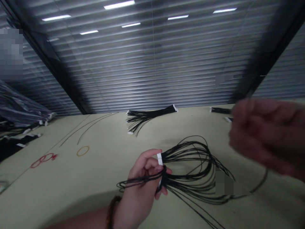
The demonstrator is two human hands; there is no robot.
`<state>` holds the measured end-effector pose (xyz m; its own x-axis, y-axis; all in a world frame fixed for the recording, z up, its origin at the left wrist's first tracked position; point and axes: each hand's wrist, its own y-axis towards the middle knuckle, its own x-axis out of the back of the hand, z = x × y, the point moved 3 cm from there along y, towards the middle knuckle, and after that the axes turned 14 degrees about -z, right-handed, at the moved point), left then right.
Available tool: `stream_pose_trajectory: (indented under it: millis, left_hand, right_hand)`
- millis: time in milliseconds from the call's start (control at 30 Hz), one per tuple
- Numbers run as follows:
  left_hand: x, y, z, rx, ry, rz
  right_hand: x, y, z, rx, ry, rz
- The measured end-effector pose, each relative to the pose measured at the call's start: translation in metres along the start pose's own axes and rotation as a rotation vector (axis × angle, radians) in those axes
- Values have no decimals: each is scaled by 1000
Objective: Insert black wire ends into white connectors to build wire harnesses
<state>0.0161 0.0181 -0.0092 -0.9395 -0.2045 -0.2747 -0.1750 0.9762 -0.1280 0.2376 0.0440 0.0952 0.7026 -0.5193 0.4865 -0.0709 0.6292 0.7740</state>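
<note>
1. A bundle of thin black wires (190, 178) fans out in long loops over the desk (47, 184), at lower centre of the head view. Its ends gather into a white connector (159, 159).
2. The left hand (143, 181) is closed around the gathered wires just below that connector, fingers curled tight. Gripping there seems to keep the ends together while the loops hang free. One strand wraps across the fingers.
3. The right hand (267, 133) hovers at the right, blurred, fingers loosely curled, above the loops. I cannot tell whether it pinches a wire.
4. A beaded bracelet (111, 211) sits on the left wrist.
5. Farther up the desk lies a second wire bundle (147, 116), neatly straightened, perhaps set aside, with another (220, 110) behind the right hand.
6. An orange ring (83, 151) and red rings (44, 160) lie left, near loose wires (95, 125). A black plastic bag (21, 105) sits at the far left, before slatted blinds (152, 63).
</note>
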Motion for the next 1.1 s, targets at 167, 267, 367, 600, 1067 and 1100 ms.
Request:
stream_pose_trajectory:
  millis: [167,267,367,600,1067,1100]
  left_hand:
    - [2,-3,4,-20,-61,57]
    - [2,-5,6,-29,-96,86]
    - [1,-7,7,-33,-124,127]
    - [4,-7,8,-33,-90,152]
    - [5,-10,11,-35,-67,201]
    - [5,-10,12,-33,-57,208]
  right_hand:
    - [-40,-43,32,207,119,390]
    - [-45,-55,35,321,47,298]
    - [-46,-59,35,350,42,287]
    - [-50,-61,35,326,48,318]
    - [-52,-62,42,353,25,257]
    - [-53,-61,43,355,35,260]
